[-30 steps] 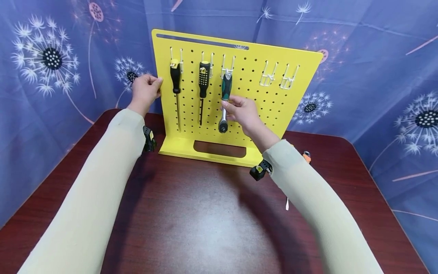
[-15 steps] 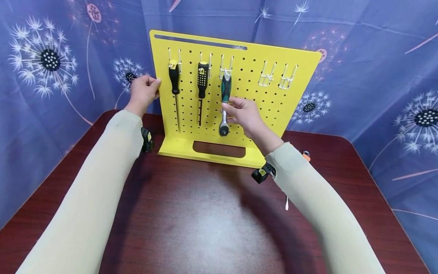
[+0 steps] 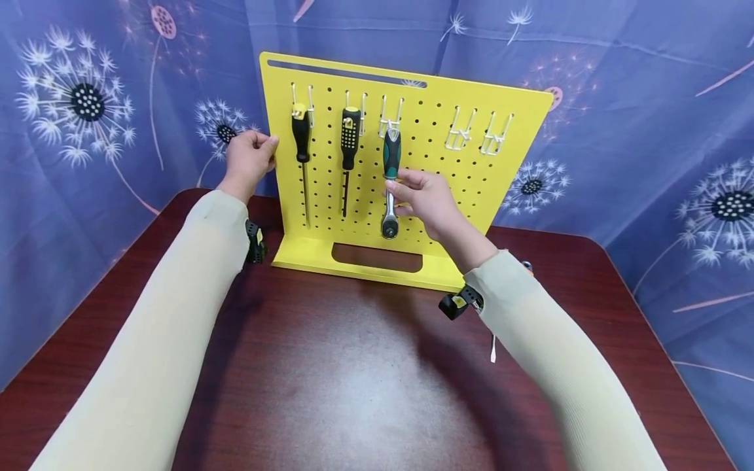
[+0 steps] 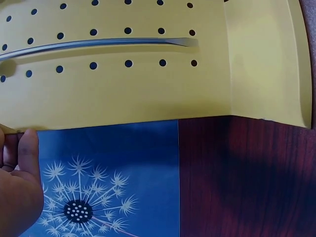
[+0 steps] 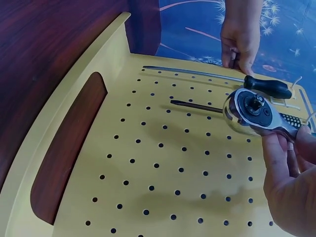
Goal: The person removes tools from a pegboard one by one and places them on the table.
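Note:
In the head view a yellow pegboard [image 3: 448,163] stands upright at the back of the table. My left hand [image 3: 250,160] pinches its left edge between thumb and fingers. My right hand [image 3: 429,199] pinches the metal shank of a ratchet wrench [image 3: 391,157] with a green and black handle, its round head [image 5: 254,108] pointing down. The wrench's handle end overlaps a white hook; whether it still hangs there I cannot tell. To its left hang a screwdriver with a yellow-topped black handle [image 3: 301,134] and a second screwdriver with a dotted handle [image 3: 350,137].
Two white hooks [image 3: 459,129] on the board's right side hold nothing. A tool with a flat metal tip [image 3: 493,348] lies on the dark red table [image 3: 330,366], mostly hidden under my right sleeve. A blue dandelion-print curtain [image 3: 677,85] hangs behind.
My right hand and the ratchet wrench have shifted slightly right and down, with the wrench's handle coming forward from the hook. My left hand stays at the board's edge.

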The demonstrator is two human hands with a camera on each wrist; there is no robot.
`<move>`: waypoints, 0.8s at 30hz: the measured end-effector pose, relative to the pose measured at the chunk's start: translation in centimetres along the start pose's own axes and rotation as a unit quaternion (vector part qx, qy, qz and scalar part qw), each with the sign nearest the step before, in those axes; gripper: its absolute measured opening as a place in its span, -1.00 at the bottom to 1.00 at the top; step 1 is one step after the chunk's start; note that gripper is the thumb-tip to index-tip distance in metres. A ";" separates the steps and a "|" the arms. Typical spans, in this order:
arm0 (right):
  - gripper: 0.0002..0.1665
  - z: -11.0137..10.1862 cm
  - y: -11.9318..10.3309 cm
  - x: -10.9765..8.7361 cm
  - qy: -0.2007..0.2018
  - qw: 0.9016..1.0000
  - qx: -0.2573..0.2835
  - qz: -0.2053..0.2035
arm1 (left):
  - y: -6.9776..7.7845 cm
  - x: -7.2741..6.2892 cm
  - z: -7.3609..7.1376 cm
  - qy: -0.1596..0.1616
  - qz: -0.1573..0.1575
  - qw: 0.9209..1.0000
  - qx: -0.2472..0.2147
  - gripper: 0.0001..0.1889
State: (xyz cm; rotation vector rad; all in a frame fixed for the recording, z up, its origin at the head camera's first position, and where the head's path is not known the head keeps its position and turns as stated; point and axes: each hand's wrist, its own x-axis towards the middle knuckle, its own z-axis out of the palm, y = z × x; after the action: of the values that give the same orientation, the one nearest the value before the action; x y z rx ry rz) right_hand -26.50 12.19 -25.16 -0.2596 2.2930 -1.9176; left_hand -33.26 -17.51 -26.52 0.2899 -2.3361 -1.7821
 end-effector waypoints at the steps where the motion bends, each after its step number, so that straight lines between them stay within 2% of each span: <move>1: -0.56 0.0 0.0 -0.1 -0.001 1.000 -0.001 -0.002 | 0.0 0.0 0.0 0.000 0.001 1.000 -0.001 -0.83; 6: -0.57 0.0 -0.1 -0.9 -0.008 1.000 -0.009 -0.004 | -0.1 -0.1 0.1 0.002 0.012 1.000 -0.010 -0.83; 12: -0.57 -0.1 0.2 -1.8 -0.011 1.000 -0.021 0.009 | 0.1 -0.3 -0.1 0.001 0.010 1.000 -0.014 -0.83; 24: -0.62 -1.0 1.8 -3.5 -0.017 0.999 -0.020 0.021 | 0.1 -0.1 -0.1 0.003 0.006 1.000 0.005 -0.82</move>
State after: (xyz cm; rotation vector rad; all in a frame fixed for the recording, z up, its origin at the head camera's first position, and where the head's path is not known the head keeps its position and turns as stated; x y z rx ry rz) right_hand -23.41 14.22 -26.78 -0.2429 2.2980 -1.8357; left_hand -33.17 -17.52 -26.44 0.2828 -2.3384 -1.7612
